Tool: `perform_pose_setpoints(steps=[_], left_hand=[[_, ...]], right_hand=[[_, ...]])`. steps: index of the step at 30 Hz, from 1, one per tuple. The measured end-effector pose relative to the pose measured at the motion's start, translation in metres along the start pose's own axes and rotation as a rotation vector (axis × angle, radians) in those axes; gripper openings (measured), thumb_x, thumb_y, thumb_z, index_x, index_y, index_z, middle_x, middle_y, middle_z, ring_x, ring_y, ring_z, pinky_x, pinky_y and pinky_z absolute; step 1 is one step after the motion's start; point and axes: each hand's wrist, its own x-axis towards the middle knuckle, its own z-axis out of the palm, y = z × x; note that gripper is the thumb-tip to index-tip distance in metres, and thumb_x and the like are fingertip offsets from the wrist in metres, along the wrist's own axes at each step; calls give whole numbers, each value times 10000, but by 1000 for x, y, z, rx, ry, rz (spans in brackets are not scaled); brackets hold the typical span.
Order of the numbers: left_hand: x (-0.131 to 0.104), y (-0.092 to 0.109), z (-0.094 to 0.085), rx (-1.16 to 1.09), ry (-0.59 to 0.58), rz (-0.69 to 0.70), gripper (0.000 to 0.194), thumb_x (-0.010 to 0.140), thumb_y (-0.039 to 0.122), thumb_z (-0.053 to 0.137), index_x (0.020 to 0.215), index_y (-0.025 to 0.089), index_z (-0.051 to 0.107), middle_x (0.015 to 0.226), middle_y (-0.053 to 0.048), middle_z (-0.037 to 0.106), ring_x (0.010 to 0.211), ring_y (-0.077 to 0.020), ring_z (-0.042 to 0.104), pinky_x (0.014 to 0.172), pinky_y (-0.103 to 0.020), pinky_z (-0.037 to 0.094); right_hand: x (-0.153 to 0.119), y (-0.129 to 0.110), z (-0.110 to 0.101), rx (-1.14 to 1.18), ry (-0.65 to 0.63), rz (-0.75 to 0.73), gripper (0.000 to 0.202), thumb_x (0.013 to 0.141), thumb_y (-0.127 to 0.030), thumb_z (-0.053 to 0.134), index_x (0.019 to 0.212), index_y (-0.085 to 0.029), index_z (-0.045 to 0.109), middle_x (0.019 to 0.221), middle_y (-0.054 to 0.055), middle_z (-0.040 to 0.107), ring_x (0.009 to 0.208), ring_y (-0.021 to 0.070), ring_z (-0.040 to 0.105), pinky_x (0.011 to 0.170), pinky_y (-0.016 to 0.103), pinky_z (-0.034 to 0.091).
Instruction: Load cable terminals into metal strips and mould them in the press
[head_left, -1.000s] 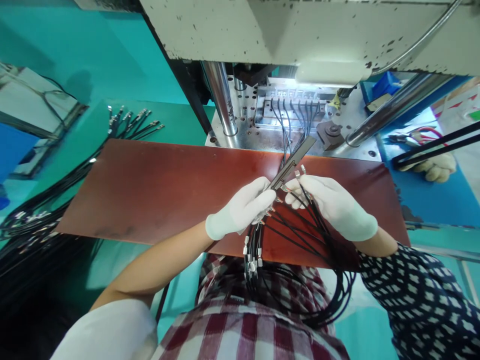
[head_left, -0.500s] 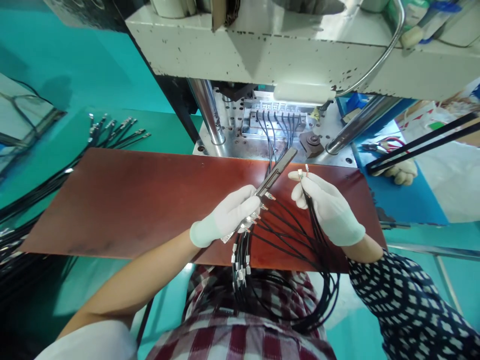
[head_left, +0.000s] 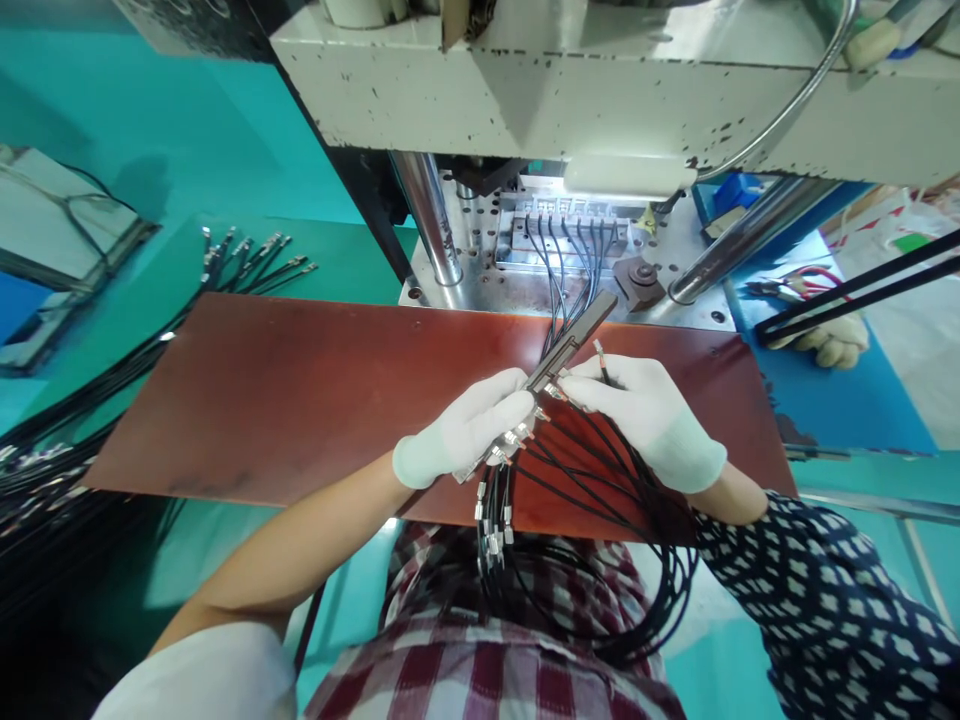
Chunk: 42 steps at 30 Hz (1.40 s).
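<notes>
The press (head_left: 495,95) stands at twelve o'clock, beyond the brown surface (head_left: 300,400). Black cables (head_left: 675,590) loop toward five o'clock, their slack probably letting the ends move freely. At the slotted metal bar's seven o'clock end, the left hand (head_left: 487,415) pinches it, seemingly to steady it. At four o'clock, the right hand (head_left: 637,405) presses its fingertips together around a cable end beside the metal bar (head_left: 574,340), which slants toward one o'clock, likely keeping its connector row (head_left: 517,437) reachable.
</notes>
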Motion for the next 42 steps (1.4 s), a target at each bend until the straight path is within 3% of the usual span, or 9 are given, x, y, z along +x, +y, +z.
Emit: perform_pose_setpoints(steps=[5,8,13,19,22,27,32,36,42], left_hand=[[0,4,-2,477,72,108,348,1021,458,436,821,174,413,724,45,399,652,-88,340,614,-255,320],[0,5,-3,568,58,106,330,1029,439,416,824,183,380,719,54,384,653,-91,324,628,-264,305],[0,2,-2,522,38,108,339,1032,440,415,813,184,372,726,50,405,652,-87,354,629,-252,333],[-1,4,-3,185,4,-45,393,1004,540,438,848,180,442,667,52,437,517,-63,400,461,-212,330],[-1,3,-4,71,10,-83,395,986,551,478,873,172,473,670,46,452,497,-57,413,420,-194,319],[0,-3,-6,-16,-1,-88,387,978,546,501,968,159,516,685,36,481,472,-54,430,391,-184,337],[0,-2,-6,-19,-3,-76,372,987,522,497,1015,153,534,707,31,483,493,-51,432,405,-178,342],[-1,1,-6,-38,-11,-77,356,993,503,498,1013,150,538,708,36,456,511,-43,399,423,-170,327],[1,-1,-6,-25,-68,-108,368,983,512,512,920,149,517,704,34,476,505,-39,420,414,-164,344]], right_hand=[[-2,0,4,-45,56,17,243,823,-295,639,627,-154,615,654,-7,584,680,131,487,633,258,370],[-4,4,9,-51,95,19,246,808,-281,637,604,-155,582,632,-14,561,667,122,463,616,249,360],[-3,10,13,-19,107,-2,254,811,-305,642,614,-159,572,632,-18,541,663,117,442,615,247,362],[-5,18,-9,181,-82,-12,357,948,-453,529,849,-162,712,800,39,674,745,151,562,727,271,463],[-3,29,-20,410,-38,157,440,997,-497,436,1064,-160,711,860,85,726,749,171,638,734,288,524],[2,44,-25,695,43,362,367,1020,-444,379,1019,-173,628,797,100,739,664,167,677,634,265,534],[-12,51,-32,523,-5,203,287,897,-379,626,1108,-185,637,992,100,749,838,203,713,748,296,551],[-26,48,-37,208,117,114,263,875,-322,668,1094,-180,703,750,3,667,690,121,594,714,252,483],[-18,39,-29,389,2,163,245,852,-387,716,993,-189,683,726,-13,632,629,102,526,581,241,366]])
